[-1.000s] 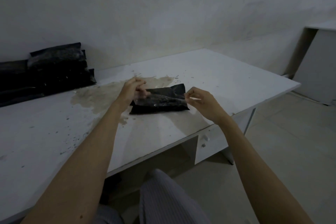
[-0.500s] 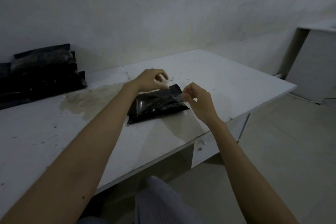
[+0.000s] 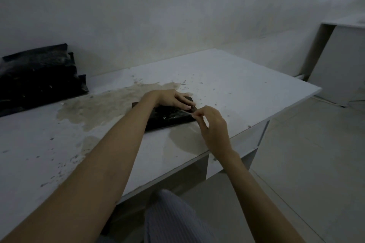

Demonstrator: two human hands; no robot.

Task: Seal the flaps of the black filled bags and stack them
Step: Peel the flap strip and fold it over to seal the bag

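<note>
Fingers of the right hand (image 3: 212, 126) are pinched together on the bag's (image 3: 169, 117) near-right corner, maybe on the peeled strip, too small to tell, while the left hand (image 3: 173, 99) lies flat with fingers straight, pressing the flap down. Half a second ago the left was still curled above the bag and the clear flap stood open, so the seal looks like it's going on now. Bag sits mid-table (image 3: 237, 85); the stack (image 3: 39, 77) waits far left by the wall.
</note>
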